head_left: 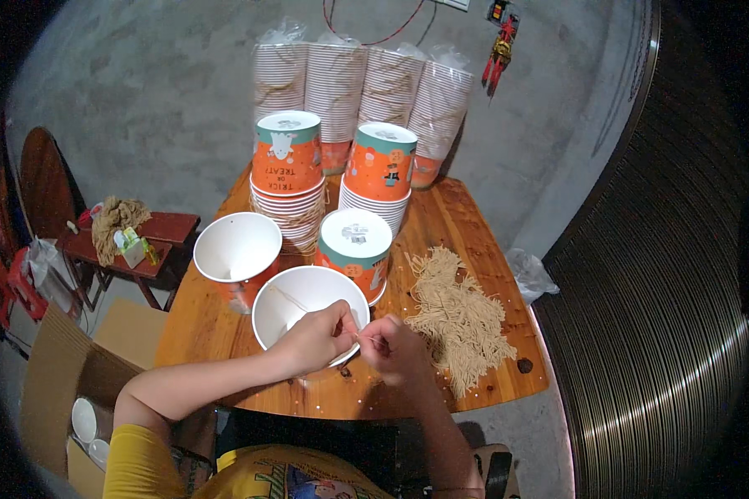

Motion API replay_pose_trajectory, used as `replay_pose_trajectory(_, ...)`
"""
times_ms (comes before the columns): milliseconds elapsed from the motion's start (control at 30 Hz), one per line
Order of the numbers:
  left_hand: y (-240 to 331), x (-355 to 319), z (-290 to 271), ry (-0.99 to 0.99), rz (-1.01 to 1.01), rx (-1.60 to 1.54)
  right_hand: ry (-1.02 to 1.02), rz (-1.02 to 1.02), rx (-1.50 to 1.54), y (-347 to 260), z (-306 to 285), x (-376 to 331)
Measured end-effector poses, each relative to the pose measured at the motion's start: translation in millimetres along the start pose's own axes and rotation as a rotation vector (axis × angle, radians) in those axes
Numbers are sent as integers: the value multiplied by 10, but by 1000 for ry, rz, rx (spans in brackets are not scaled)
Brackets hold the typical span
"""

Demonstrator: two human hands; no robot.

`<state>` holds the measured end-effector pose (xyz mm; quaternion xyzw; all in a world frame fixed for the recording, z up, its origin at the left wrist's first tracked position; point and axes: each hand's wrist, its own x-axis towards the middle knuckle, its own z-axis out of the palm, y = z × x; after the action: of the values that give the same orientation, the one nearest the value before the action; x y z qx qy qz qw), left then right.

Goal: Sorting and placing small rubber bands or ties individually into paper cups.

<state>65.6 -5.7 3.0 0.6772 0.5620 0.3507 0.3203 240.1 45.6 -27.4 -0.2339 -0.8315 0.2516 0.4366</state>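
A white-lined paper bucket (268, 314) stands tilted toward me at the front of the wooden table. My left hand (314, 339) reaches over its near right rim, thumb and fingers pinched on a thin beige cord (286, 298) that trails into the bucket. Close beside it, my right hand (398, 351) is pinched on the cord too, at the bucket's rim. The fingertips of both hands nearly meet; the cord between them is too fine to follow. To the right of my right hand lies a loose heap of cut beige cords (462, 320).
Another open bucket (237, 241) and an upside-down orange bucket (354, 236) stand behind. Stacks of upturned buckets (288, 158) and tall wrapped stacks (336, 87) fill the back. A cardboard box (62, 366) is at the lower left, a red bench (166, 226) beyond, a ribbed shutter (666, 316) right.
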Motion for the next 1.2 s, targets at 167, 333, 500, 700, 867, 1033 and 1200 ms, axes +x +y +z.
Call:
replay_pose_trajectory(167, -16, -1, 4, -2, -33, -42, 10, -4, -20, -13, 11, -5)
replay_pose_trajectory(333, -7, -9, 0, 15, -34, -107, 48, -38, -16, 8, 45, -22)
replay_pose_trajectory(500, -17, 21, -6, 3, -24, -296, 79, 53, 92, -16, 55, -60)
replay_pose_trajectory(700, -32, 57, 1, -46, -82, -500, 129, 178, 187, -77, 75, -90)
replay_pose_trajectory(867, -55, 80, 3, -58, -121, -582, 161, 222, 218, -103, 81, -100)
replay_pose_trajectory(1033, 11, 79, -17, -53, -124, -561, 160, 77, 3, -132, 19, -56)
replay_pose_trajectory(1200, 4, 84, -2, -53, -144, -569, 81, -102, -157, 101, -43, -127)
